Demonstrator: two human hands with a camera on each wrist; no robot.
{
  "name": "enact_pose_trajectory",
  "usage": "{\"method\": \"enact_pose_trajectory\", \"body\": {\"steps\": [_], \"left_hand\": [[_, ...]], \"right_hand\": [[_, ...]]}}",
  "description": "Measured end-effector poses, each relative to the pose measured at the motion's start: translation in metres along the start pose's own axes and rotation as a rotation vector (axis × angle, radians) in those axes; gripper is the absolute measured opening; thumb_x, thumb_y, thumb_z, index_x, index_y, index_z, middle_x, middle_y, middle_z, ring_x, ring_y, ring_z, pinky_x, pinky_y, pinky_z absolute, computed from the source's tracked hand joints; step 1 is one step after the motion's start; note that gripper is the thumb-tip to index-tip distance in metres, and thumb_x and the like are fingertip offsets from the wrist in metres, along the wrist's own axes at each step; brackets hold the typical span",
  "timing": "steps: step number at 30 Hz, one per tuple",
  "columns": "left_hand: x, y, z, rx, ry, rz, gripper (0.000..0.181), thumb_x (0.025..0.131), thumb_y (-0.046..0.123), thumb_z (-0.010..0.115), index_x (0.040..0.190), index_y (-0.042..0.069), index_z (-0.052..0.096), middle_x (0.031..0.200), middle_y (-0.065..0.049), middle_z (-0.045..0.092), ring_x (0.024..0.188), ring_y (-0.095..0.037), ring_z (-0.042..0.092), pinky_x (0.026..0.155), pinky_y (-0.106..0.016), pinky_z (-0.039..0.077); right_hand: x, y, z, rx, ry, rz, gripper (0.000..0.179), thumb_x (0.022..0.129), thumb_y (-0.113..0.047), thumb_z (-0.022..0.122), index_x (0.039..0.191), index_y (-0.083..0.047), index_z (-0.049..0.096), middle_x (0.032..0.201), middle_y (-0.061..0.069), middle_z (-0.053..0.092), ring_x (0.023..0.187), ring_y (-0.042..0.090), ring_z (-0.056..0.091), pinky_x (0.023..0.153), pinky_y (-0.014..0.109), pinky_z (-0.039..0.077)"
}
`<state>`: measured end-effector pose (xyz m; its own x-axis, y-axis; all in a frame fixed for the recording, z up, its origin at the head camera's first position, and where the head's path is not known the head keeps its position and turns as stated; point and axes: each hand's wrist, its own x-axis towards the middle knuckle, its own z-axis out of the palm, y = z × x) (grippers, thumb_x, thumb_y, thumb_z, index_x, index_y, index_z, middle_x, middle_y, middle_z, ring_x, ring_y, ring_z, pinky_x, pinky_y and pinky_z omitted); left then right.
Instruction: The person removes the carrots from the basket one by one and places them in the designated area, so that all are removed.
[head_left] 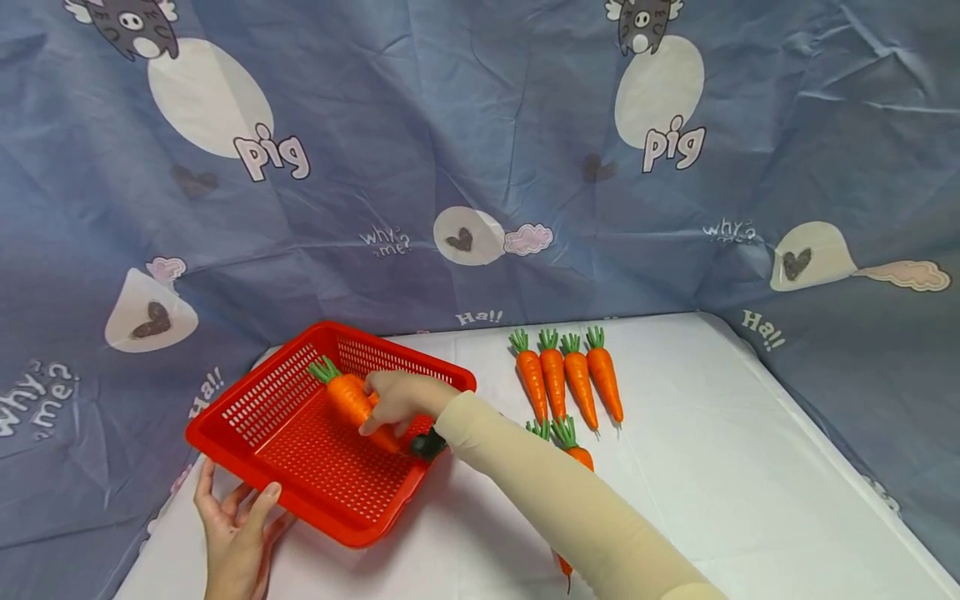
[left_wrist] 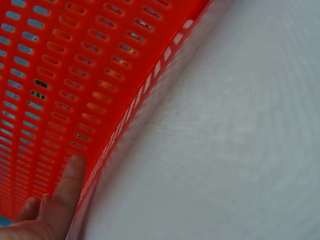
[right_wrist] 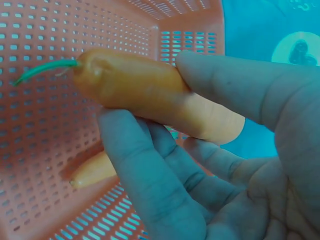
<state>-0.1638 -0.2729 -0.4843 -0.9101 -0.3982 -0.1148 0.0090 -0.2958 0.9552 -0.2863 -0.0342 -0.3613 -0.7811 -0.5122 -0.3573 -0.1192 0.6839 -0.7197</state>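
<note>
My left hand (head_left: 236,533) holds the near left corner of a red plastic basket (head_left: 217,437), its thumb against the rim. In the left wrist view, a finger (left_wrist: 62,200) touches the basket's slotted outside (left_wrist: 55,95). My right hand (head_left: 401,396) reaches into the basket. Between thumb and fingers it pinches an orange carrot (right_wrist: 130,85), raised off the slotted surface in the right wrist view. A second carrot (right_wrist: 95,170) lies below it, partly hidden by the fingers. In the head view, a carrot (head_left: 348,398) with green tops shows beside my right hand.
Right of the basket, several carrots (head_left: 555,379) lie side by side on the white tablecloth (head_left: 712,450), tops toward the back. Nearer, more carrots (head_left: 579,456) are partly covered by my right sleeve (head_left: 555,500). A blue printed cloth (head_left: 480,150) hangs behind.
</note>
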Motion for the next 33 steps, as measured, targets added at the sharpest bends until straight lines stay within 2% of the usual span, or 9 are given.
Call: {"method": "enact_pose_trajectory", "body": {"steps": [4,11,20,28,33], "left_hand": [[0.000,0.000,-0.001,-0.002,-0.002,-0.003,0.098,0.102,0.003,0.068,0.161,0.059,0.012,0.140,0.000,0.042,0.114,-0.004,0.066,0.072,-0.032,0.067],[0.001,0.002,-0.001,0.010,0.005,-0.017,0.098,0.103,0.006,0.069,0.161,0.060,0.011,0.140,0.002,0.042,0.114,-0.004,0.065,0.072,-0.031,0.067],[0.000,0.002,-0.002,0.011,0.017,-0.032,0.098,0.103,0.008,0.070,0.160,0.061,0.010,0.140,0.004,0.042,0.116,-0.005,0.062,0.073,-0.030,0.066],[0.000,0.000,-0.001,0.021,0.013,-0.035,0.098,0.103,0.009,0.070,0.160,0.061,0.010,0.139,0.004,0.042,0.114,-0.004,0.062,0.073,-0.030,0.066],[0.000,0.001,-0.001,0.025,0.013,-0.035,0.098,0.103,0.009,0.070,0.160,0.061,0.010,0.139,0.005,0.042,0.115,-0.004,0.062,0.073,-0.030,0.066]], "right_hand": [[-0.007,0.002,-0.007,0.032,0.008,-0.017,0.063,0.094,-0.017,0.085,0.146,-0.006,0.052,0.131,0.005,0.060,0.081,0.017,0.073,0.075,0.029,0.066],[-0.018,0.004,-0.015,0.069,0.016,-0.063,0.063,0.094,-0.016,0.085,0.146,-0.006,0.051,0.130,0.007,0.059,0.080,0.017,0.075,0.073,0.028,0.065],[-0.030,0.015,-0.018,0.139,0.015,-0.120,0.061,0.093,-0.016,0.086,0.142,-0.007,0.051,0.104,0.007,0.062,0.078,0.017,0.072,0.074,0.031,0.066],[-0.040,0.021,-0.020,0.177,0.028,-0.152,0.063,0.092,-0.017,0.087,0.143,-0.008,0.051,0.099,0.008,0.065,0.076,0.018,0.072,0.070,0.030,0.066],[-0.052,0.020,-0.024,0.169,0.032,-0.191,0.059,0.092,-0.018,0.088,0.138,-0.009,0.053,0.092,0.008,0.062,0.071,0.018,0.069,0.070,0.030,0.066]]}}
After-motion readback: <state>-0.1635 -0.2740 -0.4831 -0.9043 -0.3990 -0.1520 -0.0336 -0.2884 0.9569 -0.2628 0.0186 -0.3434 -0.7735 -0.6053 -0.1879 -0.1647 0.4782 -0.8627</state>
